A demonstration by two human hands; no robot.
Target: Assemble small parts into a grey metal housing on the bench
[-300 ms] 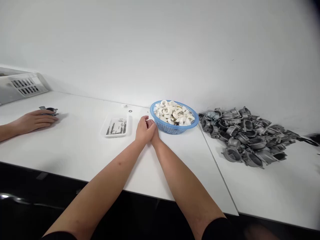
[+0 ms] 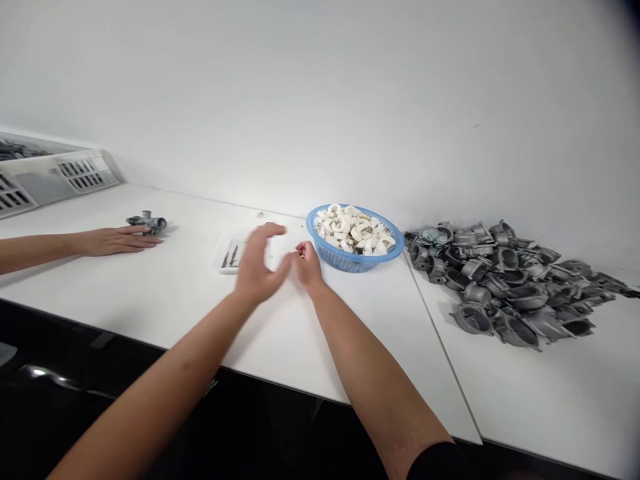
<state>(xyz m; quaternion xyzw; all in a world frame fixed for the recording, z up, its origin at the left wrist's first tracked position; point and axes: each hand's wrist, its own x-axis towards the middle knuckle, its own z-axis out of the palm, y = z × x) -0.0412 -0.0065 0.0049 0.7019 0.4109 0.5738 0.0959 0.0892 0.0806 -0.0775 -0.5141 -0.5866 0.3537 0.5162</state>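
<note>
My left hand (image 2: 260, 263) is raised above the white table (image 2: 175, 293), its fingers apart and a little blurred, over the near end of a small white tray (image 2: 226, 257) that holds thin dark pins. My right hand (image 2: 307, 265) rests on the table just left of a blue basket (image 2: 355, 257) full of white curved plastic pieces. Its fingers are curled in a pinch; anything held is too small to make out.
A pile of grey cast metal housings (image 2: 505, 280) lies to the right on a second table panel. At the far left another person's hand (image 2: 113, 240) lies flat beside a grey metal part (image 2: 147, 221). A white slotted crate (image 2: 55, 175) stands at the back left.
My left hand has come away from my right hand, lifted and opened toward the tray. The view shifted slightly. The other person's hand has let go of the grey part.
</note>
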